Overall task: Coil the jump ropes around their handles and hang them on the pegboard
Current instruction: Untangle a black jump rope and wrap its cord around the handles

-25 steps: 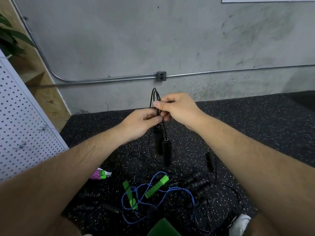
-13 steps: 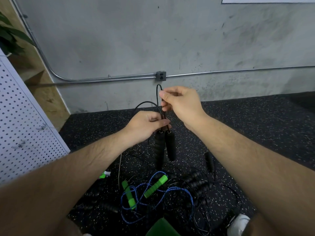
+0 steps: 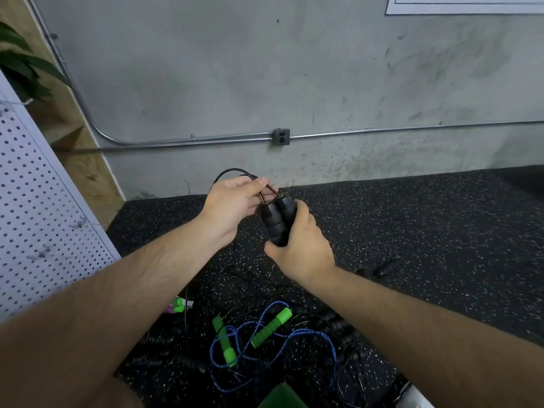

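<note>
Right hand clamped both black handles, left hand pinched the cord; looked thin, springy, probably slippery.

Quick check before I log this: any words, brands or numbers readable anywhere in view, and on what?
None readable.
White sheet on the wall: only a border line shows.
Black handles: no marking visible.
Purple and green item on the floor: too small to tell.
</note>
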Demonstrator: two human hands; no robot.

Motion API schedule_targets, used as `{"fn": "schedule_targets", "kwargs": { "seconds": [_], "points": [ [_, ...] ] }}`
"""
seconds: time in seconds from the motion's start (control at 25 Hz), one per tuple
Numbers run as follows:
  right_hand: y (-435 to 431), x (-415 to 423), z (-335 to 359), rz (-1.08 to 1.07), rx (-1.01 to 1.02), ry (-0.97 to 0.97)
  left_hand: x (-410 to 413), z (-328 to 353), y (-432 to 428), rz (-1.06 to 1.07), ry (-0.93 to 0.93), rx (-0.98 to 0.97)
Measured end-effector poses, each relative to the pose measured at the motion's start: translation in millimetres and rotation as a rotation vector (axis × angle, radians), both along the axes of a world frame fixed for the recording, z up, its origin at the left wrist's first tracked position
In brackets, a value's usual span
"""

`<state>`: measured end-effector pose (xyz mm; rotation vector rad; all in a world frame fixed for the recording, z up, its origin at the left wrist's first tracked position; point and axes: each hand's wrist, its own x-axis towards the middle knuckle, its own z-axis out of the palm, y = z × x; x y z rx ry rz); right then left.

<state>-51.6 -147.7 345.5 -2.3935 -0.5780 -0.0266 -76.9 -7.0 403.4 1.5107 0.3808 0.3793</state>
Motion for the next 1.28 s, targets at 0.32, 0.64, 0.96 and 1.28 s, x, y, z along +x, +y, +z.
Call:
{"fn": "schedule_targets", "kwargs": {
  "seconds": [0.32,0.64,0.96,1.28],
  "points": [
    [-19.5,37.5,21.6,0.163,-0.393,-0.339,-25.5,7.8,25.6,0.002,0.144,1.418],
    [-12.1,30.7,34.1,0.317,-0.385,-0.439,-2.9,-18.7,15.0,-0.197,0.037,1.821],
    [-16.0,52.4,36.8,0.292,-0.381,-0.356,3.8,-21.0,34.4,-0.08,0.165,1.804],
    [8.7,49.1,38.6,0.271,-0.28,-0.56,7.0,-26.0,48.1,-0.126,-0.092,1.802]
  ]
}}
